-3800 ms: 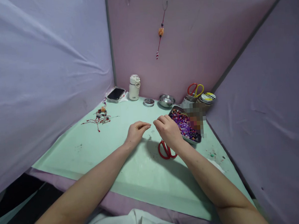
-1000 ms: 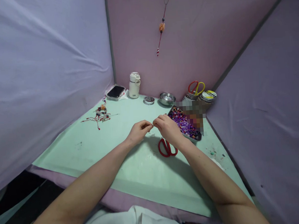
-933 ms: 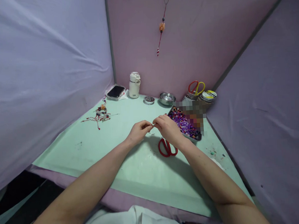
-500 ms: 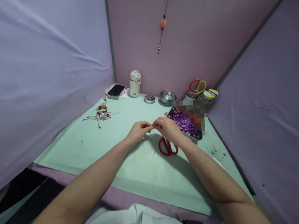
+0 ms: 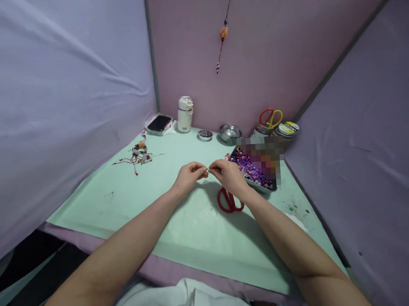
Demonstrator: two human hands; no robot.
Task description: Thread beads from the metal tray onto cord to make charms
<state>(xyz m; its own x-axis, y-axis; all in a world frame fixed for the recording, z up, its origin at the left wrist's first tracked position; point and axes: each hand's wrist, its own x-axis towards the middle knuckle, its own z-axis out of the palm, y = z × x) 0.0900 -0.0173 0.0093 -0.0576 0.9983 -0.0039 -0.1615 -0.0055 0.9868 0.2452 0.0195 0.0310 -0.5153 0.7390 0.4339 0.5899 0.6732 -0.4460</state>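
Observation:
My left hand (image 5: 189,176) and my right hand (image 5: 228,172) meet fingertip to fingertip above the middle of the table. Each one is closed in a pinch. Something tiny and pale shows between the fingertips, too small to name, and a faint clear loop hangs just below the left fingers. Under my right wrist lie red-handled scissors (image 5: 224,202), their blades partly hidden. Right beside my right hand is a metal tray (image 5: 262,189) heaped with purple, red and dark beads (image 5: 250,166); a blurred patch covers its far side.
Beaded red cords (image 5: 140,152) lie at the left. Along the back stand a phone (image 5: 159,124), a white bottle (image 5: 185,115), a small round tin (image 5: 205,135), a metal bowl (image 5: 230,133), scissors (image 5: 270,117) in a jar and a lidded jar (image 5: 288,129). A beaded cord (image 5: 223,33) hangs from a hook.
My left hand has turned slightly, with its fingers curled in more. The pale bit between the fingertips and the loop below now show a little more clearly. Both hands stay in nearly the same place.

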